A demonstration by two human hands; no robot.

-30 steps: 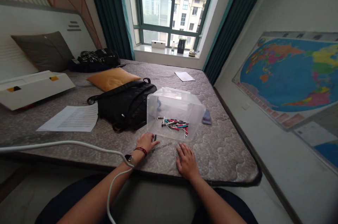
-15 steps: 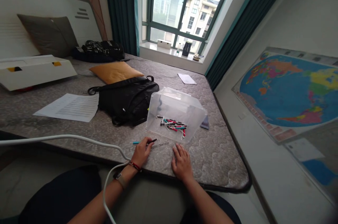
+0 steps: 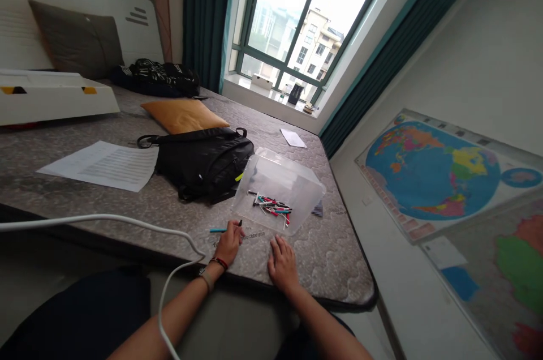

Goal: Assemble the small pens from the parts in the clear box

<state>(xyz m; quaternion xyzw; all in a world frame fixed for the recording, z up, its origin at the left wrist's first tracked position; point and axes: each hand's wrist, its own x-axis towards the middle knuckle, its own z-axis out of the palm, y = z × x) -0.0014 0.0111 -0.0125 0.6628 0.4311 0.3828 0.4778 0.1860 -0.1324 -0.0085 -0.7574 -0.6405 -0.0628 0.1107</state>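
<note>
The teal pen (image 3: 218, 230) lies at the bed's near edge, just above the mattress surface (image 3: 335, 269) or touching it; from my end I can't tell which. I'd expect it to feel light and stiff, with a smooth barrel that could roll or slip, and nothing fragile about it. Mid-barrel looks the best hold to me. Its long axis runs nearly left to right across my view, slightly angled: the teal end points left, and the dark end, rising a little, points right.

The left hand (image 3: 229, 242) covers the pen's middle, fingers curled in and, as I judge it, gripping; the contact itself is hidden from me. I have the right hand (image 3: 283, 265) resting palm down on the mattress, fingers loosely extended, holding nothing I can see.

Just beyond both hands is the clear plastic box (image 3: 292, 176), with a loose heap of pens (image 3: 274, 207) in it, red, teal, black and white, lying at mixed angles. Left of the box I see a black backpack (image 3: 203, 170), then a printed sheet (image 3: 106, 165). A white cable (image 3: 106, 217) passes close by the left wrist.
</note>
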